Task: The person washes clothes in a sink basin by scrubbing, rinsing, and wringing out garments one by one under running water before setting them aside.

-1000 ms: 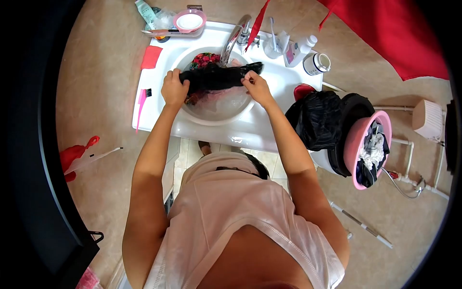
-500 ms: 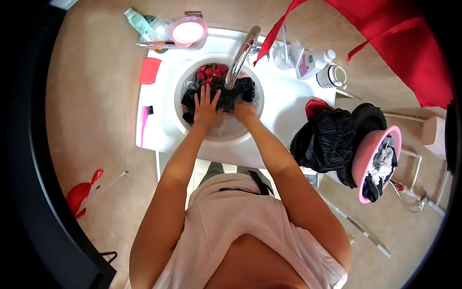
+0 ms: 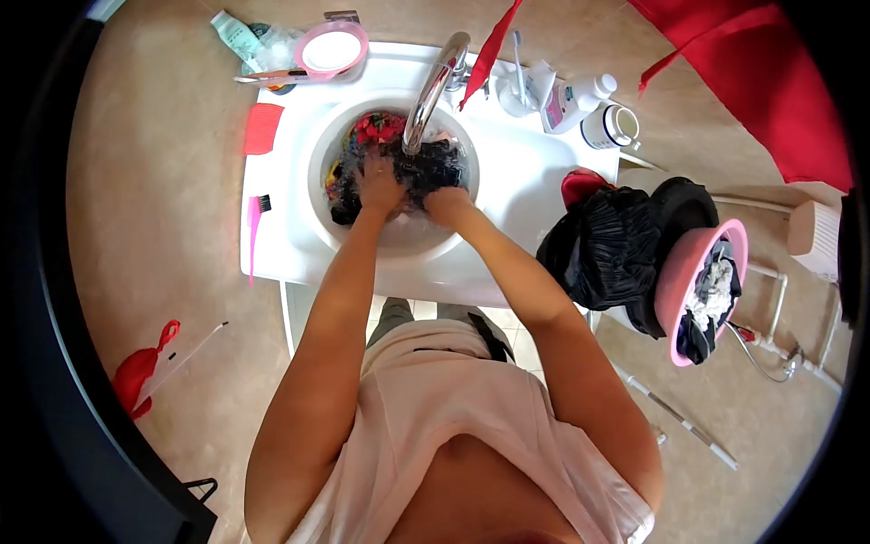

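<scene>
A round white sink basin [image 3: 317,172] holds soapy water and soaked laundry. Black cloth [image 3: 431,167] fills the middle, and a red patterned cloth [image 3: 379,127] lies at the back left. My left hand [image 3: 381,189] presses into the wet black cloth with its fingers stretched out, the tips blurred by water. Close beside it, my right hand [image 3: 448,207] is closed on the black cloth, its fingertips hidden under the surface. The chrome faucet [image 3: 433,95] arches over the laundry, above and between my hands.
Left on the counter lie a red cloth [image 3: 263,129] and a pink-handled brush [image 3: 256,222]. A pink bowl [image 3: 332,50] stands at the back left. A white bottle [image 3: 577,102] and a mug [image 3: 610,126] stand back right. A pink basin [image 3: 680,281] of clothes and black bags [image 3: 607,249] are on the right.
My left hand has pushed deeper into the water and cloth, its fingers now partly covered. My right hand stays low at the black cloth. The whole view has shifted slightly.
</scene>
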Available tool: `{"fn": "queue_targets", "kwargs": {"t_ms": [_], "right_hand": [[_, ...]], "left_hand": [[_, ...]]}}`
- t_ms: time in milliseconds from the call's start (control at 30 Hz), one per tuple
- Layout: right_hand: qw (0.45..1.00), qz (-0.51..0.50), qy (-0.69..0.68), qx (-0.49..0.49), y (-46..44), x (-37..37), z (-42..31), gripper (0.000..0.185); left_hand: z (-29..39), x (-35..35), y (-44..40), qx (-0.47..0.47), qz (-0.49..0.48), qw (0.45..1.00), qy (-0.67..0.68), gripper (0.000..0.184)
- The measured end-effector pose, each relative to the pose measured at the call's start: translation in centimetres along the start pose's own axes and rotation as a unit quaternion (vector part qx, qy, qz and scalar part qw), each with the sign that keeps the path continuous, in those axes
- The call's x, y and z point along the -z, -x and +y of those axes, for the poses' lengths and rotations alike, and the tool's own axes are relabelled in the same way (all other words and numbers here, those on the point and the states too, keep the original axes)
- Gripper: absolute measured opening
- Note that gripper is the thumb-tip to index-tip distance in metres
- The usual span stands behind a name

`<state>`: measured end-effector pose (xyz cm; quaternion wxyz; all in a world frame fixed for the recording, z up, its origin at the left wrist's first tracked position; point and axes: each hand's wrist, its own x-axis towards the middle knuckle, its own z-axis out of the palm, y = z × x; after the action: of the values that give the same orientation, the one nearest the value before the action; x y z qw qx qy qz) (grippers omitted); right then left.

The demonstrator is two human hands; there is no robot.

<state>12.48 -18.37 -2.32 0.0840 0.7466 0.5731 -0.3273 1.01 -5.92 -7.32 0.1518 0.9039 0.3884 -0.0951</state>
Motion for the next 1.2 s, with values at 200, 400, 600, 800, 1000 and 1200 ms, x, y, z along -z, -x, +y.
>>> {"fn": "queue_targets", "kwargs": {"t_ms": [200,400,600,800,1000,1200], "right_hand": [[0.952,0.185,-0.238,0.046,10.2,4.8,2.5,0.019],[0.782,0.222,-0.583,-0.019,11.1,3.9,5.4,0.020],[0.576,0.054,-0.801,-0.153,7.0,3.0,0.7,0.048],[0.465,0.004,-0.883,-0.071,5.1,2.6,-2.9,0.033],[0.579,0.180,-0.792,-0.069,8.3,4.7,-4.1,0.029],[0.885,0.304,-0.348,-0.061,10.5,7.2,0.3,0.031]], "left_hand": [[0.0,3.2,1.7,-0.012,0.003,0.995,0.102,0.054],[0.6,12.9,6.0,0.159,-0.051,0.830,0.532,0.058],[7.7,20.8,11.2,0.036,-0.025,0.700,0.713,0.023],[11.1,17.1,12.4,-0.090,0.077,0.875,0.470,0.033],[2.5,14.4,7.6,0.024,0.260,0.919,0.294,0.036],[-4.2,15.4,8.2,0.116,0.288,0.922,0.230,0.041]]}}
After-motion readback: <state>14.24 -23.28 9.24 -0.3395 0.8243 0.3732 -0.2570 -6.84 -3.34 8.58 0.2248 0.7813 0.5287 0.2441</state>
